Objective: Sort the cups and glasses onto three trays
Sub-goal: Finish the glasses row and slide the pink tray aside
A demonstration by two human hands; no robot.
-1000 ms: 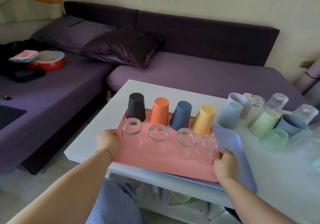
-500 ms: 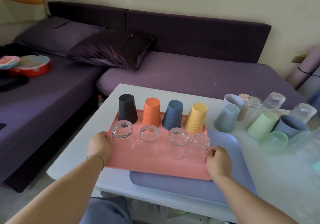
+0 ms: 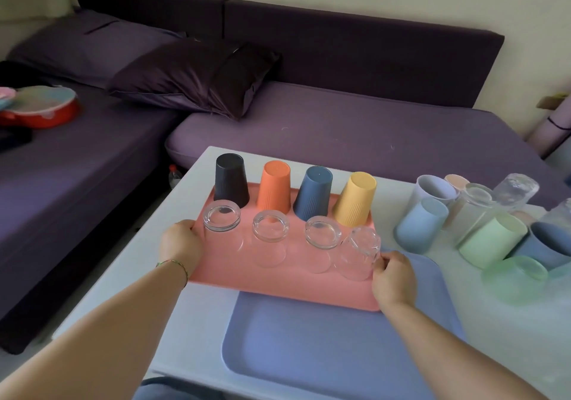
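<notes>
Two trays — pink tray (image 3: 293,283) and blue tray (image 3: 324,353) — four upturned coloured cups (image 3: 273,185), four upturned clear glasses (image 3: 270,229)

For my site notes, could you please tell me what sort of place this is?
Probably a home living room: a long purple sofa with a dark pillow runs behind a white table.

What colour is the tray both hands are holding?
The tray is salmon pink, clearest in the head view.
</notes>
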